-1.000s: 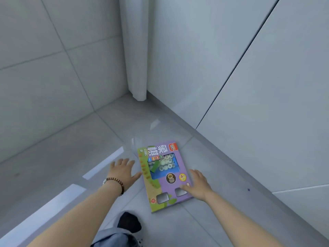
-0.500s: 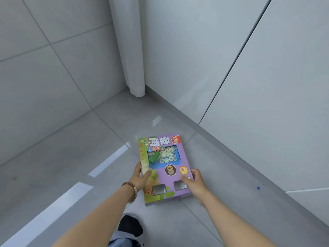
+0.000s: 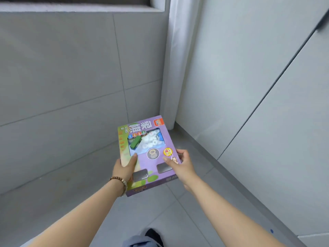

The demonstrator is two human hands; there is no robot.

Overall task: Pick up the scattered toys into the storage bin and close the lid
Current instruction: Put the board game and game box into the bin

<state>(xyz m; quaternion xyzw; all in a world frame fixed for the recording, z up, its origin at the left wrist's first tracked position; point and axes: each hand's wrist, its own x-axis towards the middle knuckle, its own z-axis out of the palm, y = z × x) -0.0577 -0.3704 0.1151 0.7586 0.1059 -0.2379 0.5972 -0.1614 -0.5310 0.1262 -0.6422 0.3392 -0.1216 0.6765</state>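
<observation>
Purple cardboard game box (image 3: 153, 154) held clear of tiled floor (image 3: 178, 220), tilted slightly. Gripped at both long edges: left hand (image 3: 123, 169) and right hand (image 3: 183, 165), thumbs on top. Judged light, stiff, glossy; clear window (image 3: 149, 139) likely weak, so edges safer.

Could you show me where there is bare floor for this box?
Bare floor lies left of the left hand, below the tiled wall, and right of the right hand, along the white panel; the shoe crowds under the box.

One game box (image 3: 152, 154), two hands (left hand (image 3: 124, 169), right hand (image 3: 185, 166)), one bracelet (image 3: 119, 180), perhaps one shoe (image 3: 154, 236).
</observation>
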